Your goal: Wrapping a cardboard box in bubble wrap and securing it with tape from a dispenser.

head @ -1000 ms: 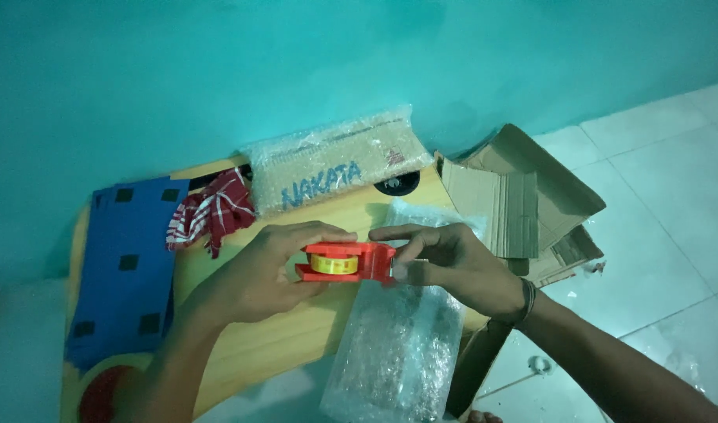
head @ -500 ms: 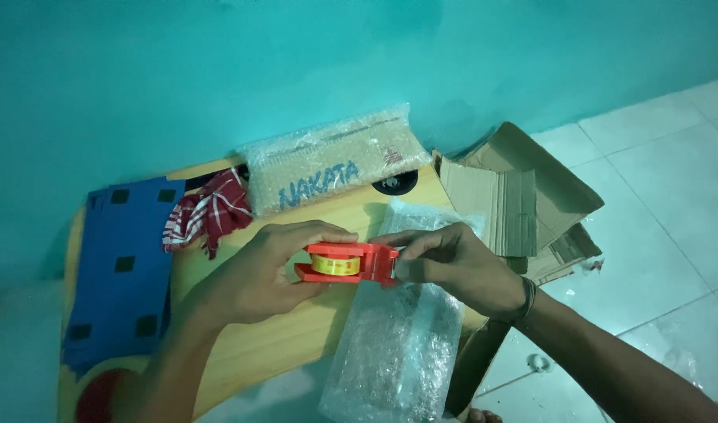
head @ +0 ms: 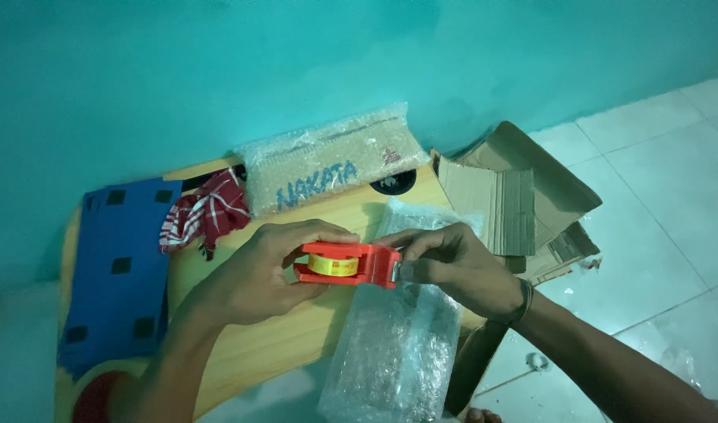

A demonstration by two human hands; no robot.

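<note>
Two hands worked for me: left hand (head: 257, 274) clamped on the red plastic tape dispenser (head: 347, 264), right hand (head: 453, 266) pinching its tape end above the bubble-wrapped parcel (head: 398, 352); pulling looked next.

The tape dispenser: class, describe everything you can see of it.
The tape dispenser is red plastic, holding a yellowish roll of tape at its middle. It lies level, held in the air above the wooden table and a bubble-wrapped parcel. The left hand grips its roll end; the right hand pinches its cutter end.
</note>
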